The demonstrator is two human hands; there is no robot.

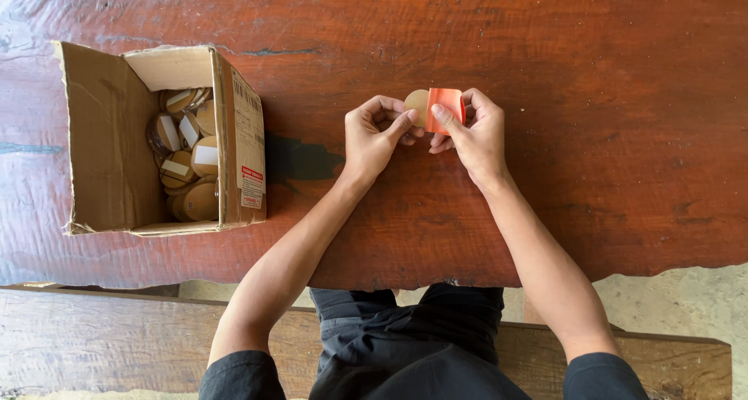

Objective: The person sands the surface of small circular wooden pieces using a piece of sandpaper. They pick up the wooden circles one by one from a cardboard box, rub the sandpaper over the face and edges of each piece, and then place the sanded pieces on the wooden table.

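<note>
At the far left, near nine o'clock in the head view, an open cardboard box (109,143) lies on the reddish wooden table (592,166), its flaps spread wide. Inside it sits a heap of round tan discs (187,147), several with pale rectangular strips across them; how many there are cannot be counted, since the box's right wall and the pile itself cover the lower ones.

Moving toward the centre, the left hand (372,135) rests on the table at about twelve o'clock from the person's body. Its thumb and forefinger are pinched on the left edge of a single tan disc (417,104), which sits just above the thumb tip, at the hand's one o'clock.

Directly to the right, touching that disc, is a small orange sheet (446,108) — it overlaps the disc's right half. The right hand (475,135) grips this sheet: the thumb presses its front face, the other fingers curl behind its right edge. So both hands are closed in a grasp, one on the disc, one on the orange sheet, with the pair of things held between the fingertips at the very top of the hands.

The part of the disc behind the sheet is hidden, and whether the sheet is stuck to it or only laid against it cannot be told. At six o'clock the person's dark clothing and a wooden bench (101,338) are cut off by the lower edge.
</note>
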